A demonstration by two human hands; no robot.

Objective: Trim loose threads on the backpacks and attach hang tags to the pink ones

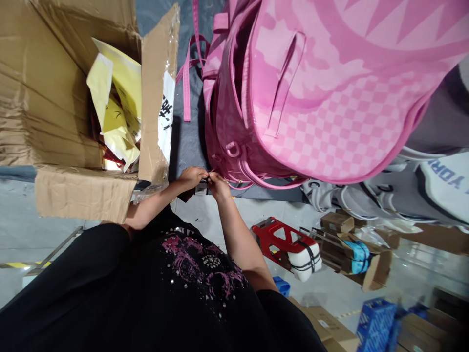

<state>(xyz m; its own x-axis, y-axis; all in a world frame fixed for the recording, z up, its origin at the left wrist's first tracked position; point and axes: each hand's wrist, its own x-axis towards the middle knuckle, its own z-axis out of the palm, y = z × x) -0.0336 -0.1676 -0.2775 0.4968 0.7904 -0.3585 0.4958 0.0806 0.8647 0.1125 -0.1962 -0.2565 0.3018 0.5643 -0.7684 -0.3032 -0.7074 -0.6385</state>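
Observation:
A large pink backpack (pixel 311 107) with a checkered, camouflage-like print lies on the grey-covered table (pixel 190 139). At the table's near edge, by the lower left of the backpack, my hands meet with fingertips pinched together. My left hand (pixel 193 176) is closed on a tiny dark piece that is too small to name. Close beside it, my right hand (pixel 219 186) pinches at the same spot, touching the backpack's bottom edge. A dark flat tag (pixel 187 194) hangs just below my fingers; what it is tied to is hidden.
An open cardboard box (pixel 58 93) with yellow printed packets (pixel 122 112) stands at the left. Grey and white bags (pixel 395 183) line the right. On the floor are a red trolley (pixel 273 237), a carton (pixel 379 271) and blue crates (pixel 375 322).

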